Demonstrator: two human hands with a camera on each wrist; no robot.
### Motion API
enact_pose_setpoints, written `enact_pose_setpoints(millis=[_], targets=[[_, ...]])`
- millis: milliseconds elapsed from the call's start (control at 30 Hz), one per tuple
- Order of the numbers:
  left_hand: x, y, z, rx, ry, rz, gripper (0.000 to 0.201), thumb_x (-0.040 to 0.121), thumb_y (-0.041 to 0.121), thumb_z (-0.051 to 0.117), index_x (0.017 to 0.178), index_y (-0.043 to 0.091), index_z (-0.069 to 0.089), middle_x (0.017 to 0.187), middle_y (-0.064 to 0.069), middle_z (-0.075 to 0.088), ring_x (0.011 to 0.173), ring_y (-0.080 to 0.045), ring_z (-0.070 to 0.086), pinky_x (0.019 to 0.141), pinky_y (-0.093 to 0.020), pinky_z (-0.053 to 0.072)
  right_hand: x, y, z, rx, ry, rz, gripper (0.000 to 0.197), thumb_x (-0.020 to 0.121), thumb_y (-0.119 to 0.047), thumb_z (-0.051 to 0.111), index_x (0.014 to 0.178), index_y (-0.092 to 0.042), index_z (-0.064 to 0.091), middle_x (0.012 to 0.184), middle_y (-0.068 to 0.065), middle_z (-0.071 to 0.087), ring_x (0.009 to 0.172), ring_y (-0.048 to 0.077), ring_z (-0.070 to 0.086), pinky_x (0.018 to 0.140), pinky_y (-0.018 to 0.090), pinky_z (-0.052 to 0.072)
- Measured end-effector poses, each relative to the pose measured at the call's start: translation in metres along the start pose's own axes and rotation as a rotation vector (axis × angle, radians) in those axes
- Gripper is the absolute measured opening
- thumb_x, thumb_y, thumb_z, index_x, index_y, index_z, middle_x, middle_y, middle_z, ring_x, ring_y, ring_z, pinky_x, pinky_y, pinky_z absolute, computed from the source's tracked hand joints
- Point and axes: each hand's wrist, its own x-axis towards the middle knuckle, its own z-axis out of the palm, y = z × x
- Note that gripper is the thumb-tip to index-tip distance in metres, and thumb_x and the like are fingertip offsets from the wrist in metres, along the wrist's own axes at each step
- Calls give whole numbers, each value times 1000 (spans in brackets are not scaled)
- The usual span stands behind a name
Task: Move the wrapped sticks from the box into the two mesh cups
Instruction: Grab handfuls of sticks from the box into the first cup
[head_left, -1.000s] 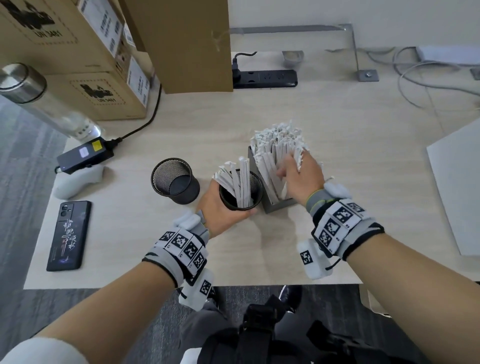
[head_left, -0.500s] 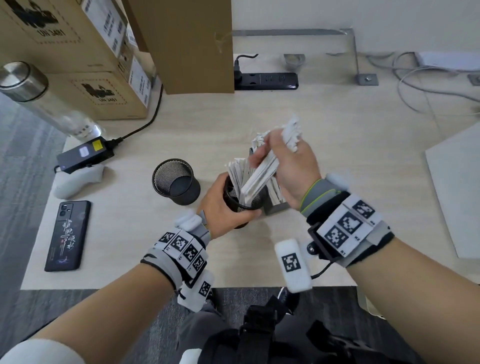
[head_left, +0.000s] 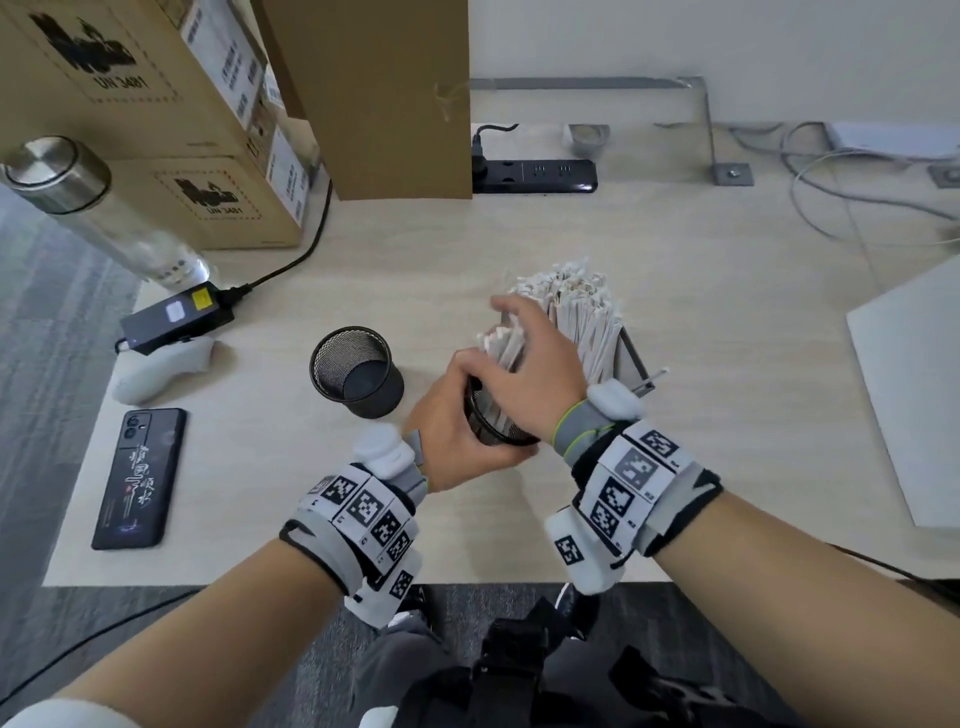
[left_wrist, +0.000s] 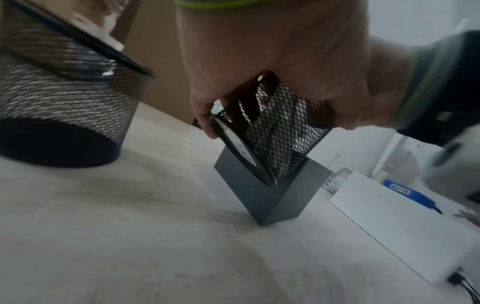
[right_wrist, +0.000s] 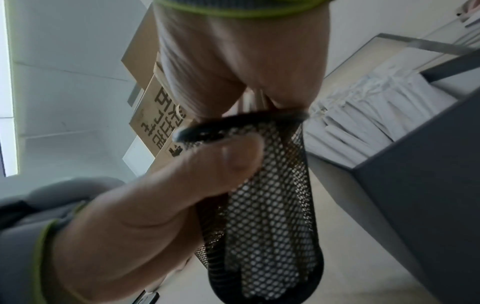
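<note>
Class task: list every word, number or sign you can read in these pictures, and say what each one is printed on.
"UN 3481": upper cardboard box.
"UN 3481": lower cardboard box.
Brand logos above them: too blurred to read.
White labels on the boxes: too small.
Script on the phone: unreadable.
Large characters on a box, right wrist view: unreadable.

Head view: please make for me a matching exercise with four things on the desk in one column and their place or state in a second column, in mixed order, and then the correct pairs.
Things:
1. held mesh cup
2. second mesh cup
3. grey box
4. phone

States:
A. lies flat near the desk's left edge
B. stands alone with no sticks inside
C. tilted in the left hand, sticks inside
D. still packed with wrapped sticks, behind the right hand

Pairs: 1-C, 2-B, 3-D, 4-A
</note>
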Motion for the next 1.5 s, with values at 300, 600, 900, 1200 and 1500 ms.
enact_pose_setpoints(millis=[300,600,900,1200,1500], targets=[[2,-11,1,-47,-32,-60,85,56,38,92,122,22,42,113,8,64,103,-4,63,88,-32,53,11,3,6,-170,-143,-73,54,89,-34,62,137,-22,43,126,2,58,114,17,55,94,19,37],[16,-24,-12,-54,132,-190,85,63,23,91,132,12,42,116,9,58,102,-3,56,80,-5,36,4,59,-82,-366,260,8,47,86,-38,65,126,-17,55,127,5,52,118,23,50,101,33,39],[18,-28,-2,-34,138,-191,78,68,13,87,131,5,41,116,0,58,104,-12,54,71,5,34,-11,82,-98,-552,90,261,5,89,-29,58,90,-24,58,73,-8,61,74,23,62,61,25,38],[13,-29,-11,-43,132,-228,91,52,44,82,129,18,41,110,12,61,100,-6,58,78,-10,39,15,69,-39,-437,-58,234,50,84,-36,67,128,-21,47,117,4,55,100,21,57,88,34,48],[12,-35,-11,-12,89,-211,85,59,23,93,127,18,43,106,16,60,96,0,59,73,4,35,26,52,-26,-621,-289,262,12,91,-24,54,97,-16,48,86,1,56,86,29,55,56,24,33]])
